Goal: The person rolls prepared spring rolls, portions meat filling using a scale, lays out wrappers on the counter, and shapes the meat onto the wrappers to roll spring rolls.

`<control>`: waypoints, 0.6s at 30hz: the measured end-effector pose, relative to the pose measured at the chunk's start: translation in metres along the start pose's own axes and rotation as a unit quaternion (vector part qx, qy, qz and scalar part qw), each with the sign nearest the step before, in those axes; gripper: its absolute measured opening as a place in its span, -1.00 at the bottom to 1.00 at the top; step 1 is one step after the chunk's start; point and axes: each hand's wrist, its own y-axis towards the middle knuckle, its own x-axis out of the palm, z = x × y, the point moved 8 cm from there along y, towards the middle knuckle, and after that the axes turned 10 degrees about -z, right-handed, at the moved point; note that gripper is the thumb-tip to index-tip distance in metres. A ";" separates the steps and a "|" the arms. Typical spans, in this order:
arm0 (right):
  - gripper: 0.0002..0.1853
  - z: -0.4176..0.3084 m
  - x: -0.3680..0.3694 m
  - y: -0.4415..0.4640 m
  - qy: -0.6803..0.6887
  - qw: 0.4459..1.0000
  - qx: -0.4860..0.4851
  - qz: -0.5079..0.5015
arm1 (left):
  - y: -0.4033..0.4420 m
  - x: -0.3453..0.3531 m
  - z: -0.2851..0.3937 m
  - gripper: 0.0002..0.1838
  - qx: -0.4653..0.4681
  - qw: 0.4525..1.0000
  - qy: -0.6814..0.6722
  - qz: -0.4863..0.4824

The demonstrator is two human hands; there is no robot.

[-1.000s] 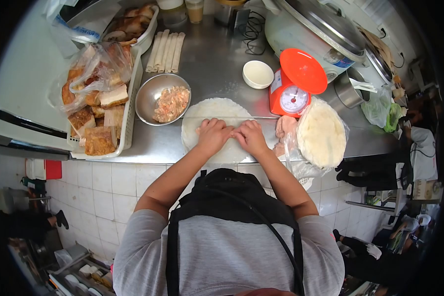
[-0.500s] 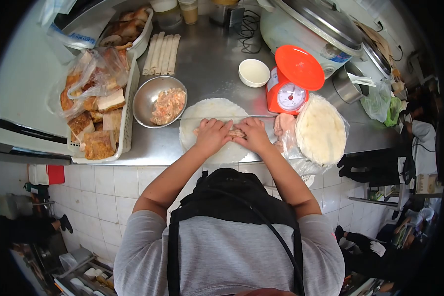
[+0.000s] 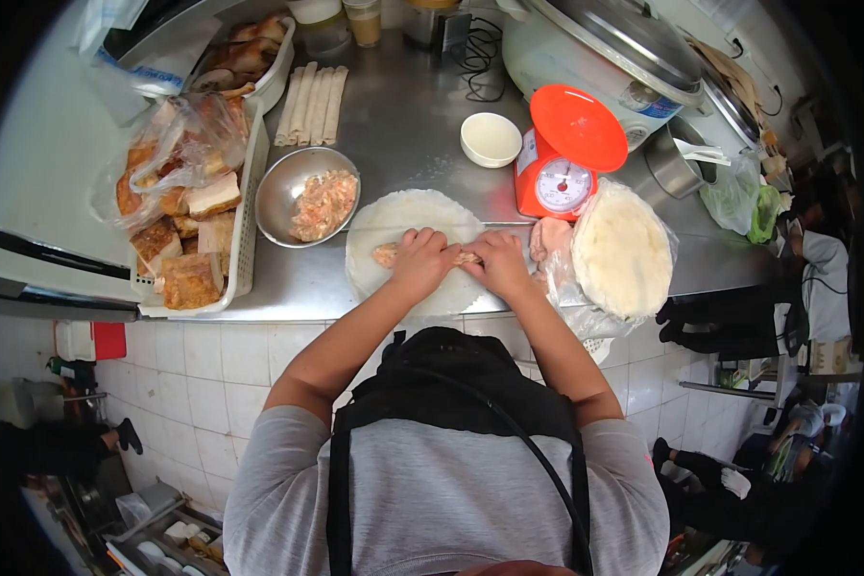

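Observation:
A round, thin wrapper point(image 3: 370, 226) lies flat at the counter's front edge, with a strip of pinkish minced meat filling point(image 3: 385, 254) across it. My left hand point(image 3: 425, 263) has its fingers curled over the middle of the strip. At the strip's right end, my right hand point(image 3: 500, 262) pinches the filling with bent fingers. The fingers hide part of the meat. To the left, a metal bowl point(image 3: 271, 197) holds more of the filling. Right of my hands are a pink lump of meat point(image 3: 550, 242) and a stack of round wrappers point(image 3: 621, 252) on plastic.
Several finished rolls point(image 3: 309, 106) lie behind the bowl. A white basket point(image 3: 245, 245) of roasted meat stands at the left. A red scale point(image 3: 538, 178), a white bowl point(image 3: 491, 141) and a large lidded cooker point(image 3: 586, 72) are behind on the right. Other people stand at the far right.
My left hand has shifted slightly right along the filling, uncovering more of its left end. My right hand stays at the right end. The view has shifted slightly.

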 end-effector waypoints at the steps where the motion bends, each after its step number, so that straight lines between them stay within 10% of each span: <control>1: -0.65 0.002 -0.005 -0.002 0.027 1.000 0.014 0.004 | 0.001 -0.001 0.001 -0.62 0.002 1.000 -0.002 -0.009; 6: -0.65 0.055 -0.016 0.004 0.131 0.973 0.189 0.009 | 0.007 -0.014 0.007 -0.66 -0.001 1.000 -0.015 -0.018; 9: -0.70 0.042 -0.019 0.018 -0.045 0.984 0.160 0.067 | 0.011 -0.006 0.008 -0.65 0.008 1.000 -0.020 -0.022; 18: -0.82 0.005 -0.013 0.008 0.116 0.993 -0.022 -0.004 | 0.020 0.001 0.006 -0.77 -0.021 0.998 -0.041 -0.035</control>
